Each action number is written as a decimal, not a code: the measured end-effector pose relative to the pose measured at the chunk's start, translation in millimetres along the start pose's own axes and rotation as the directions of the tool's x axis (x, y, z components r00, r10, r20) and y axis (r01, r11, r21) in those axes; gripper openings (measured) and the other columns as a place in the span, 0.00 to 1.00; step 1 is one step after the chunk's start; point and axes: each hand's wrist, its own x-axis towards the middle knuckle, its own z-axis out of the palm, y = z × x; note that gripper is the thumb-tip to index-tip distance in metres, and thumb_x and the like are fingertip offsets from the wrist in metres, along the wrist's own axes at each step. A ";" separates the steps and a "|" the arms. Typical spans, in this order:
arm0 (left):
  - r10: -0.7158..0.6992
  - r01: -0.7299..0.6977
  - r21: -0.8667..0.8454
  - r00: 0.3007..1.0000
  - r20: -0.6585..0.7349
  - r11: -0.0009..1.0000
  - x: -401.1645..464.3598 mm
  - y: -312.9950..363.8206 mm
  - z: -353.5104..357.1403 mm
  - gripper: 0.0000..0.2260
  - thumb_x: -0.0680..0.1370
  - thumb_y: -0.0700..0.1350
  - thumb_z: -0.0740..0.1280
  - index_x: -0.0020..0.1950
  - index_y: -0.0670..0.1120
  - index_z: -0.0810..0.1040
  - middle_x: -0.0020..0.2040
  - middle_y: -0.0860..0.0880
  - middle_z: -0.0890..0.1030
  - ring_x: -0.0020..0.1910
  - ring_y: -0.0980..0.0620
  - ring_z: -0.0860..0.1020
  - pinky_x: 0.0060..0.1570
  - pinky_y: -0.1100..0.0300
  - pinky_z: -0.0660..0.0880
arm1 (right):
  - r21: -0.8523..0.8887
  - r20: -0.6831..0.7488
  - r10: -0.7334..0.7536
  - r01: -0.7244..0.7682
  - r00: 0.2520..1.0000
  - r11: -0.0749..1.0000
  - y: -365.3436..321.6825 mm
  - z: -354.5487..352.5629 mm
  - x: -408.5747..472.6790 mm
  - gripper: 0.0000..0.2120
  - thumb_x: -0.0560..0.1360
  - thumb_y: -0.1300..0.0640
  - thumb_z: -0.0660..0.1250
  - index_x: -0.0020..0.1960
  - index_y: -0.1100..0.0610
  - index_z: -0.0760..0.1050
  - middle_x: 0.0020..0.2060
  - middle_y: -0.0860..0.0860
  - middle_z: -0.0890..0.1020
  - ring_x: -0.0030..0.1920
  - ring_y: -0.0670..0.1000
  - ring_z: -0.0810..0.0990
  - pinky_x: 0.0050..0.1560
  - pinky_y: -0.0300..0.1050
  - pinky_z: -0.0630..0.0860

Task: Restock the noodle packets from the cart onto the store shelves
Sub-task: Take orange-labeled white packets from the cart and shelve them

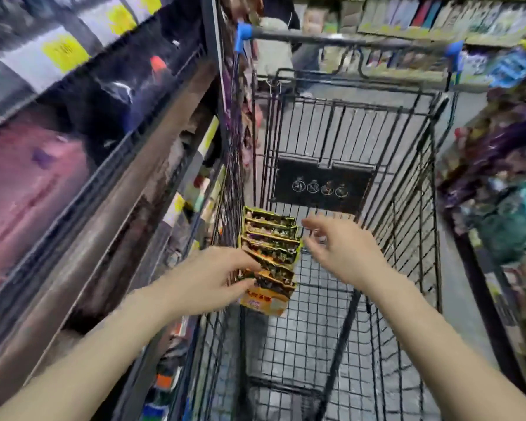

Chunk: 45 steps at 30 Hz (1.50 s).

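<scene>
Inside the wire cart [392, 208], left hand [207, 278] grips stacked noodle packets [271, 253] — right hand [343, 247] open beside them, shelves [128, 165] close alongside.

One wire cart [346, 141] stands in the aisle, with two blue caps at the ends of its one handle bar [340, 41]. About seven noodle packets [269, 253] show in one fanned row; blur keeps the count loose. Two hands are in view, the left hand [207, 278] and the right hand [343, 250]. Four round symbols mark the cart's one black flap [322, 183].
</scene>
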 end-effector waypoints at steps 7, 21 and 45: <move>0.043 -0.049 -0.085 0.997 -0.067 0.995 19.0 -38.6 53.0 0.19 0.75 0.55 0.55 0.56 0.50 0.79 0.49 0.55 0.82 0.49 0.57 0.79 0.53 0.55 0.76 | 0.081 0.147 0.217 -0.231 0.965 0.970 36.1 133.7 39.1 0.18 0.78 0.50 0.59 0.67 0.52 0.67 0.60 0.52 0.79 0.59 0.57 0.77 0.51 0.48 0.73; 0.069 -0.084 -0.160 0.993 -0.097 0.984 10.0 -62.2 87.6 0.13 0.76 0.48 0.60 0.52 0.46 0.81 0.45 0.52 0.83 0.42 0.55 0.80 0.42 0.57 0.76 | 0.613 0.322 0.534 -0.602 0.782 0.512 70.8 294.6 60.9 0.21 0.66 0.59 0.76 0.54 0.61 0.72 0.44 0.52 0.81 0.47 0.53 0.81 0.39 0.39 0.73; -0.400 0.429 -0.076 0.883 0.247 0.900 77.0 -40.4 107.3 0.10 0.77 0.49 0.60 0.54 0.46 0.72 0.53 0.48 0.76 0.49 0.50 0.76 0.47 0.55 0.76 | 0.694 -0.047 0.534 -0.358 0.844 0.625 87.9 151.5 33.8 0.04 0.69 0.50 0.73 0.39 0.49 0.81 0.35 0.47 0.84 0.40 0.53 0.82 0.42 0.54 0.80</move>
